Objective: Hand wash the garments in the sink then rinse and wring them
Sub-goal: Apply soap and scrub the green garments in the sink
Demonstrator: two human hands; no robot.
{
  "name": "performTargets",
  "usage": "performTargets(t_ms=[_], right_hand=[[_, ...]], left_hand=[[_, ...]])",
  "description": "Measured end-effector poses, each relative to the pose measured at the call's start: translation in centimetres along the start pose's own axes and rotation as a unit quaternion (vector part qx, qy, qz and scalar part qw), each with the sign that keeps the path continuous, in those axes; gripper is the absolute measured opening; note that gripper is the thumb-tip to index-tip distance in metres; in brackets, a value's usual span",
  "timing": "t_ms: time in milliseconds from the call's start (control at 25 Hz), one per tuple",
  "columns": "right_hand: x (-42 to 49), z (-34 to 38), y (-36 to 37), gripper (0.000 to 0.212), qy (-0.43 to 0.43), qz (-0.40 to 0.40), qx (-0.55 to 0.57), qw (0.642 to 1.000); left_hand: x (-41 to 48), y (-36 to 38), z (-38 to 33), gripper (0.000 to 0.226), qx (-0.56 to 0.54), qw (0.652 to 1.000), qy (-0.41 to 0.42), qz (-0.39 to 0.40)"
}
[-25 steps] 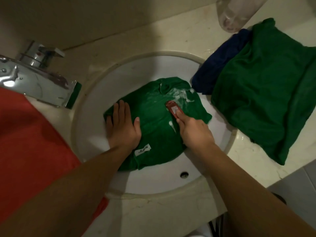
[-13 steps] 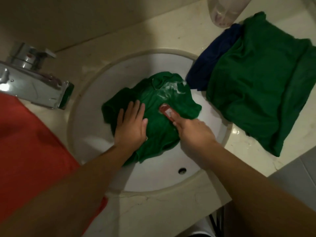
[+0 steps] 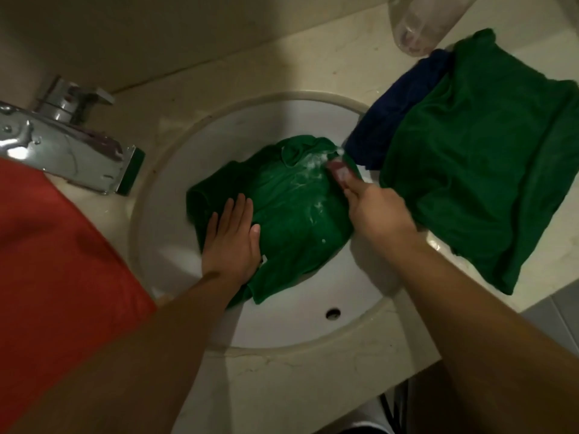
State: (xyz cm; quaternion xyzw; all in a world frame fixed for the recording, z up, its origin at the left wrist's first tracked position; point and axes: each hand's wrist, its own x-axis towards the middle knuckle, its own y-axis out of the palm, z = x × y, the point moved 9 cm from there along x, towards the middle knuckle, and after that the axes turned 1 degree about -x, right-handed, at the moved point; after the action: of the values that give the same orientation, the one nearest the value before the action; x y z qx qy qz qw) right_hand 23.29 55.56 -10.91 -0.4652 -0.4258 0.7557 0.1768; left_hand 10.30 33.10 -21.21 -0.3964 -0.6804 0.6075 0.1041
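A wet green garment (image 3: 291, 214) streaked with white suds lies in the round white sink (image 3: 175, 189). My left hand (image 3: 233, 239) presses flat on the garment's left part, fingers straight. My right hand (image 3: 374, 211) grips a small red bar of soap (image 3: 338, 170) and holds it against the garment's far right corner, where the suds are thickest. The soap is blurred.
A second green garment (image 3: 482, 158) lies over a dark blue one (image 3: 398, 111) on the counter right of the sink. A chrome tap (image 3: 62, 142) juts in from the left. Red cloth (image 3: 56, 261) covers the left counter. A clear bottle (image 3: 419, 23) stands at the back right. An overflow hole (image 3: 332, 313) sits near the front.
My right hand has slid the soap away from me to the garment's far right corner. My left hand moved back left on the cloth, and the garment is spread flatter.
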Motion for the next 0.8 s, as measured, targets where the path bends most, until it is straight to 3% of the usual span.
performTargets(t_ms=[160, 280, 360, 520, 640, 720, 800], right_hand=[[-4.2, 5.1, 5.8, 0.039, -0.123, 0.113, -0.052, 0.985], [-1.9, -0.2, 2.6, 0.04, -0.004, 0.052, -0.033, 0.998], [-0.9, -0.6, 0.8, 0.041, 0.021, 0.028, -0.037, 0.999], [-7.0, 6.7, 6.5, 0.027, -0.121, 0.14, -0.018, 0.983], [-11.8, 8.0, 9.1, 0.054, -0.231, 0.177, -0.084, 0.953], [-9.6, 6.4, 8.3, 0.059, -0.206, 0.139, -0.13, 0.96], [-7.0, 4.6, 6.6, 0.049, -0.127, 0.089, -0.094, 0.983]], left_hand=[[0.0, -0.4, -0.1, 0.069, -0.005, 1.0, 0.006, -0.011], [-0.1, -0.9, 0.7, 0.07, -0.009, 1.0, 0.019, -0.007], [-0.9, -1.5, 1.6, 0.069, 0.027, 0.999, 0.0, -0.02], [-2.3, -2.2, 3.0, 0.062, 0.05, 0.996, -0.06, -0.038], [-1.9, -3.1, 3.4, 0.06, 0.042, 0.995, -0.046, -0.072], [-2.1, -2.6, 3.7, 0.059, 0.058, 0.996, -0.032, -0.054], [-2.3, -1.7, 3.5, 0.063, 0.089, 0.995, -0.024, -0.026]])
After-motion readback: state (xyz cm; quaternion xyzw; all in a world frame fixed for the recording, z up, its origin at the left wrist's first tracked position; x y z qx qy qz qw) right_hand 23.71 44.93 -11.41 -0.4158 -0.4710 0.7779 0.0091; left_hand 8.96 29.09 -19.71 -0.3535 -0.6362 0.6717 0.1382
